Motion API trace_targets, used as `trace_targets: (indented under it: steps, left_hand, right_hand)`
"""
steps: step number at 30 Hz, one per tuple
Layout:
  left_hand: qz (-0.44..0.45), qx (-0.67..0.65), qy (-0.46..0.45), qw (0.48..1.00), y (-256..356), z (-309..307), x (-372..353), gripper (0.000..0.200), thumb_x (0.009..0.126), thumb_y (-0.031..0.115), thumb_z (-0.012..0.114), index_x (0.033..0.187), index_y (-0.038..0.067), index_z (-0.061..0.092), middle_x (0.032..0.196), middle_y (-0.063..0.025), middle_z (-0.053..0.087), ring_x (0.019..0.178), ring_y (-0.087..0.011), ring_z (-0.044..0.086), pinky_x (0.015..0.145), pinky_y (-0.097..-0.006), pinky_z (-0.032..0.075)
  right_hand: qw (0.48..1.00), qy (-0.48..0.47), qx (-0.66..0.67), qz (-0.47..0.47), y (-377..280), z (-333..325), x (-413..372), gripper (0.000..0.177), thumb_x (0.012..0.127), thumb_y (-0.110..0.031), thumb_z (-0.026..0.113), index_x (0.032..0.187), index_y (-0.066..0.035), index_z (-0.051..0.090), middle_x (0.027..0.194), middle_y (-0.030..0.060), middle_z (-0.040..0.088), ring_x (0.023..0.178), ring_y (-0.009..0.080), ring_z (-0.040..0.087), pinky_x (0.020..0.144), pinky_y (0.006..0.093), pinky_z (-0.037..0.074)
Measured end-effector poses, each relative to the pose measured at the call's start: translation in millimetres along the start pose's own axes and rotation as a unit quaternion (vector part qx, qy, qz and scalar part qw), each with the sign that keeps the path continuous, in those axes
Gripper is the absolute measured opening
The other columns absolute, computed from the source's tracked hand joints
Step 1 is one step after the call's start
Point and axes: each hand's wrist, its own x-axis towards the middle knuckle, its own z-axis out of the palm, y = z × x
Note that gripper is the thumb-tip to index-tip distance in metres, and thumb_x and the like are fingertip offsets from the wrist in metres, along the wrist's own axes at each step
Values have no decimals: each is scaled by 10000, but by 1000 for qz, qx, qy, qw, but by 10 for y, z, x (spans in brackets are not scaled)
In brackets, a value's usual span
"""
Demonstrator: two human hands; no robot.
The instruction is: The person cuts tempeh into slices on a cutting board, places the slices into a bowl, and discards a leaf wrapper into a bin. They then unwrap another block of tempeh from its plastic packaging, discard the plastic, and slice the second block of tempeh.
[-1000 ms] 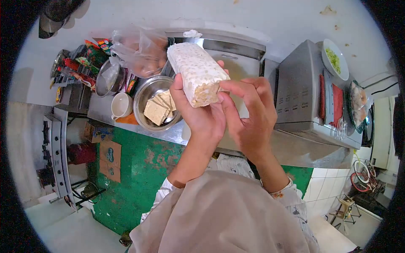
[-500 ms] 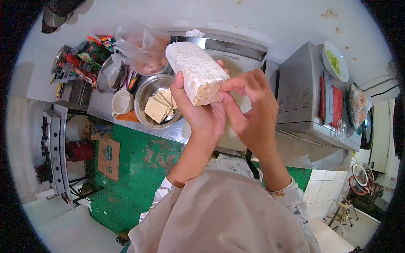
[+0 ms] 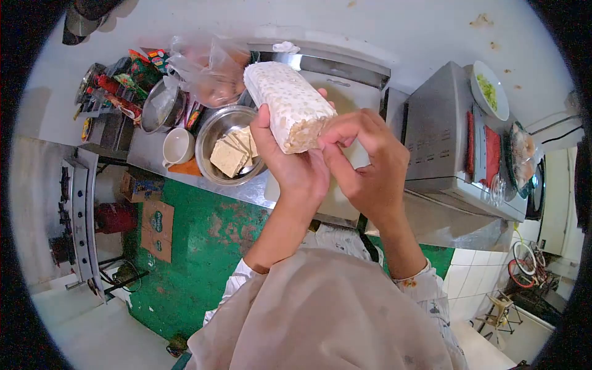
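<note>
My left hand (image 3: 293,166) is wrapped around the near end of a long pale block of tempeh (image 3: 287,102) in clear plastic, held up over the counter. My right hand (image 3: 367,163) pinches at the block's cut near end with thumb and fingertips. Just left of the block stands a steel bowl (image 3: 213,132) holding several cut tempeh slices (image 3: 231,154). A white cutting board (image 3: 351,98) lies on the counter behind my hands, mostly hidden by them.
A white cup (image 3: 177,148), a lidded steel pot (image 3: 160,108), a plastic bag (image 3: 209,71) and snack packets crowd the counter's left end. A steel appliance (image 3: 438,129) sits right, with a bowl of greens (image 3: 490,89) beyond. Green floor and cardboard boxes (image 3: 157,228) lie below.
My right hand's fingers have curled in tighter on the block's near end. The block and my left hand have hardly moved.
</note>
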Motion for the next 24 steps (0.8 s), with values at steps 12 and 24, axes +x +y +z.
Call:
trace_targets:
  steps: [12, 24]
  left_hand:
    - [-47, 3, 10, 999, -58, -228, 26, 534, 850, 394, 467, 1260, 55, 429, 1156, -137, 556, 1009, -313, 573, 898, -400, 464]
    - [76, 716, -42, 693, -447, -2093, 227, 772, 710, 119, 658, 1355, -24, 259, 1336, -209, 353, 1252, -344, 320, 1065, -393, 234]
  right_hand:
    - [886, 69, 384, 249, 246, -209, -74, 142, 776, -33, 658, 906, 4, 617, 782, 34, 622, 716, 107, 585, 687, 228, 466]
    - [839, 117, 421, 323, 539, -194, -428, 149, 791, -15, 636, 934, -1, 598, 793, 48, 614, 687, 97, 555, 640, 229, 445]
